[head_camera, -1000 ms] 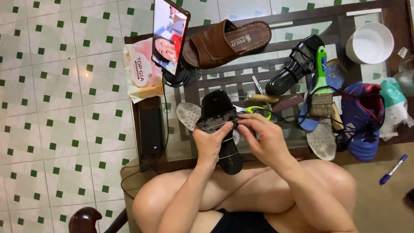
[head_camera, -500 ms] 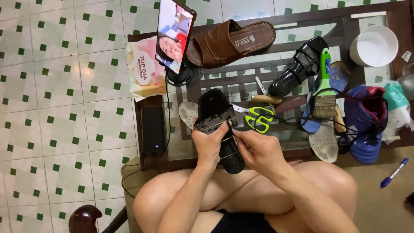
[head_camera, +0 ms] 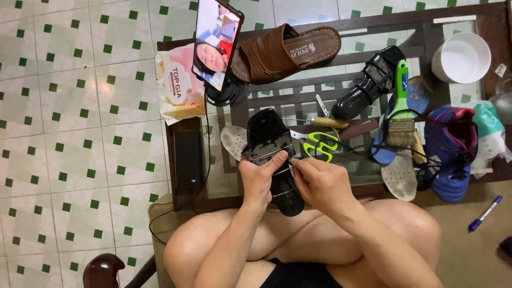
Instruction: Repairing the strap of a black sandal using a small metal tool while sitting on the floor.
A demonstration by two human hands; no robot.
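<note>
A black sandal is held sole-up over the near edge of a glass-topped table. My left hand grips its middle from the left. My right hand pinches at its right side, where thin light bands cross the sole. Green-handled scissors lie on the glass just right of the sandal. A pale insole lies to its left.
On the table: a propped phone, a brown sandal, a second black sandal, a green-handled brush, a blue shoe, a white bowl, a black box. A blue pen lies on the floor.
The sandal has tilted and shifted slightly; my right hand has moved down from the sandal's upper side to its right edge. The view has also shifted a little.
</note>
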